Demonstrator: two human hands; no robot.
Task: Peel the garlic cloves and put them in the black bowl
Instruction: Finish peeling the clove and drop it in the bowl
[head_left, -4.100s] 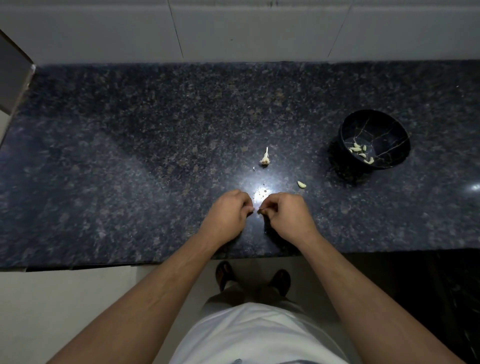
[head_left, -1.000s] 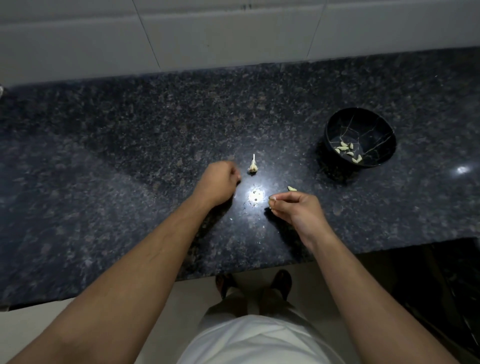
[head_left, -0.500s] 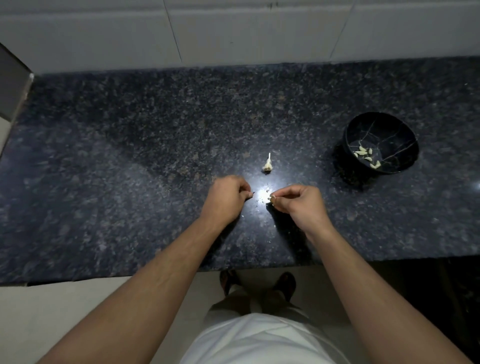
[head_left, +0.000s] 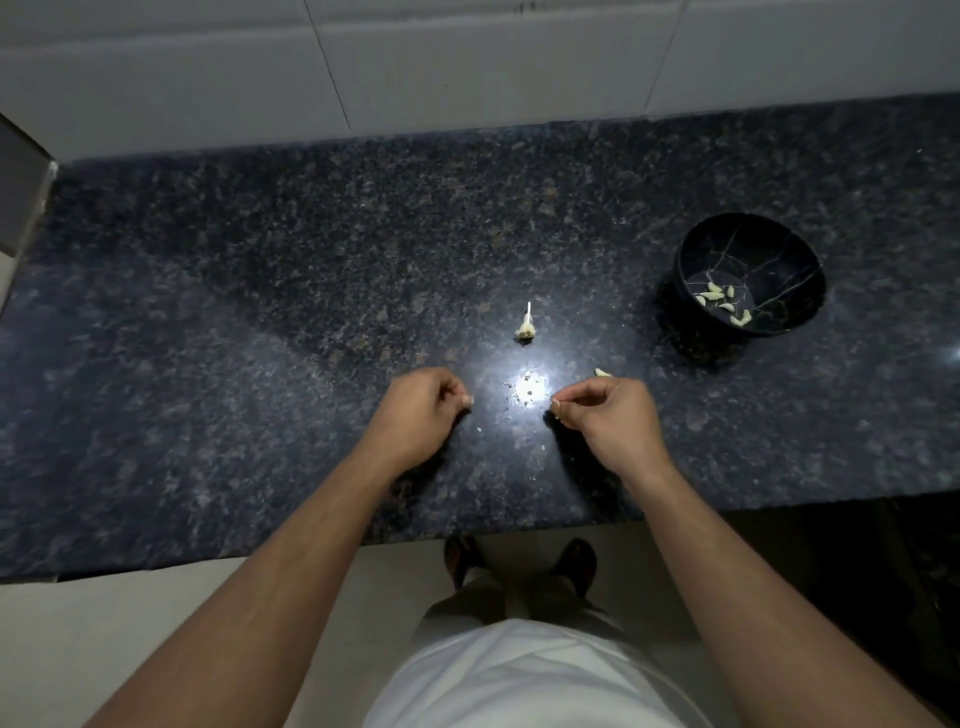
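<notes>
Countertop (head_left: 260, 312) polished speckled dark granite, glossy glare between hands; black bowl (head_left: 696, 249) glossy, pale veining; wall tiles (head_left: 467, 62) smooth white

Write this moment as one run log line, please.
left hand: curled | right hand: pinching something small | black bowl: holds peeled cloves

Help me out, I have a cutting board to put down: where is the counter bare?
Bare: the wide stretch left of the left hand, and the strip along the wall behind the garlic stem. Crowded: between both hands and the black bowl, with a loose clove.
</notes>
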